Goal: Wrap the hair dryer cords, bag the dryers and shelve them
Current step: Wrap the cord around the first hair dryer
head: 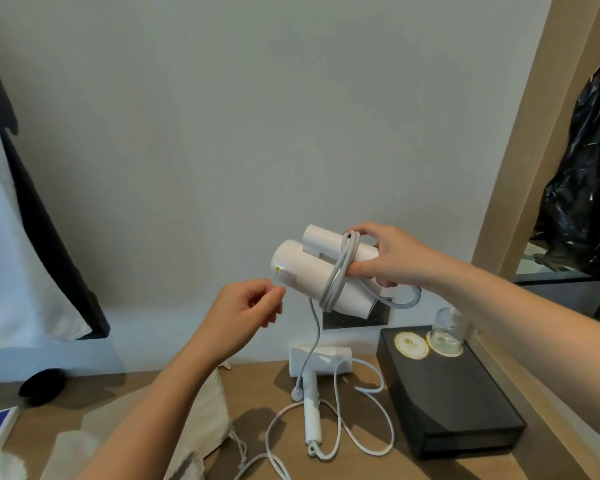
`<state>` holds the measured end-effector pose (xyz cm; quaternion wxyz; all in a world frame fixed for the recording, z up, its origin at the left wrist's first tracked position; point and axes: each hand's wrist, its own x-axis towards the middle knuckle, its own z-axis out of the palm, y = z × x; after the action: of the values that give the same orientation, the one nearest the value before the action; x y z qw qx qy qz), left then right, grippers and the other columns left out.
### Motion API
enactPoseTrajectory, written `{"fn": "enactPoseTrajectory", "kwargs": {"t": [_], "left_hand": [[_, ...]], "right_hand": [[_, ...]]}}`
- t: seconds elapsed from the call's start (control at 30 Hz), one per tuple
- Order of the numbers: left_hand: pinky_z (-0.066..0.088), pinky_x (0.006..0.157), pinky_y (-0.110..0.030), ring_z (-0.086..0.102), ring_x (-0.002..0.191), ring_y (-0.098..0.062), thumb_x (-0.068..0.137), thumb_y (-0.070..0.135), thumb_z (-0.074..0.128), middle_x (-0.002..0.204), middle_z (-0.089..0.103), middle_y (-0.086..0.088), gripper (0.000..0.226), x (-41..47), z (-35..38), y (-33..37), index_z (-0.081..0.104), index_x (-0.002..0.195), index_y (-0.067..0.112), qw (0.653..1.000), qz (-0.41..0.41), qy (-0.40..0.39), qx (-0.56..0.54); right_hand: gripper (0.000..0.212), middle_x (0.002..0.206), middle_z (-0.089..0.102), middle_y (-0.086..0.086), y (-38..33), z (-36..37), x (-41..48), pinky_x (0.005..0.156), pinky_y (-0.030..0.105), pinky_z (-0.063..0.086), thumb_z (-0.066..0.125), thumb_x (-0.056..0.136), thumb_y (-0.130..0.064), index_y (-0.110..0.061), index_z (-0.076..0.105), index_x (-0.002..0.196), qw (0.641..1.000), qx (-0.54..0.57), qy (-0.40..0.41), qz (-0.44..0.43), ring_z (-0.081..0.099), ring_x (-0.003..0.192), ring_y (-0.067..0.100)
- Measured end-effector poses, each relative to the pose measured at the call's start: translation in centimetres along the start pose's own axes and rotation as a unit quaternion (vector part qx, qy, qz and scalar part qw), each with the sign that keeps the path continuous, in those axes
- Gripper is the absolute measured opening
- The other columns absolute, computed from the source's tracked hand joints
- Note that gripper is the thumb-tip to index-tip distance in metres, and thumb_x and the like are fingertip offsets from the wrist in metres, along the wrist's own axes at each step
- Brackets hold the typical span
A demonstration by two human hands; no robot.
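Note:
My right hand holds a folded white hair dryer in the air above the wooden desk. Its grey cord is looped several times around the body and folded handle, and the loose end hangs down toward the desk. My left hand hovers just left of the dryer, fingers lightly curled, holding nothing that I can see. A second white hair dryer lies on the desk below, its cord sprawled in loose loops. Beige drawstring cloth bags lie at the front left.
A black box stands on the desk at the right, with an upturned glass and round coasters on top. A wooden frame rises at the right with a black plastic bag behind. A white softbox leans at left.

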<state>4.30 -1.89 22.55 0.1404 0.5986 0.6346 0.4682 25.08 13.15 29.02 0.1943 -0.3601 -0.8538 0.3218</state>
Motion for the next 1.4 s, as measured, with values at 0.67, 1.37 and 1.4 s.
{"fn": "enactPoseTrajectory", "kwargs": {"t": [0.67, 1.37, 1.4], "left_hand": [[0.055, 0.066, -0.03, 0.055, 0.059, -0.014, 0.102, 0.018, 0.037, 0.063, 0.053, -0.001, 0.025, 1.8, 7.1, -1.0, 0.058, 0.091, 0.008, 0.967, -0.137, -0.132, -0.168], [0.04, 0.059, -0.031, 0.054, 0.07, -0.015, 0.096, 0.04, 0.048, 0.074, 0.061, 0.006, 0.023, 1.3, 1.7, 2.1, 0.055, 0.08, 0.026, 0.891, 0.123, -0.251, 0.358], [0.04, 0.06, -0.03, 0.054, 0.07, -0.013, 0.095, 0.041, 0.051, 0.074, 0.062, 0.007, 0.021, 1.6, 1.5, 2.4, 0.057, 0.08, 0.027, 0.888, 0.13, -0.253, 0.361]], "right_hand": [[0.057, 0.074, 0.065, 0.008, -0.8, -2.8, -0.9, 0.041, 0.025, 0.038, 0.077, 0.08, -0.015, -0.022, 0.05, 0.129, 0.991, 0.115, 0.046, 0.05, 0.049, 0.044, 0.014], [0.06, 0.091, 0.066, -0.004, 4.4, 7.1, -2.3, 0.063, 0.032, 0.044, 0.06, 0.087, -0.049, -0.036, 0.032, 0.138, 0.922, -0.376, -0.047, -0.076, 0.063, 0.081, 0.022], [0.06, 0.081, 0.062, -0.006, 4.2, 7.5, -2.8, 0.061, 0.032, 0.041, 0.06, 0.087, -0.049, -0.036, 0.032, 0.138, 0.919, -0.38, -0.057, -0.093, 0.06, 0.075, 0.02]]}}
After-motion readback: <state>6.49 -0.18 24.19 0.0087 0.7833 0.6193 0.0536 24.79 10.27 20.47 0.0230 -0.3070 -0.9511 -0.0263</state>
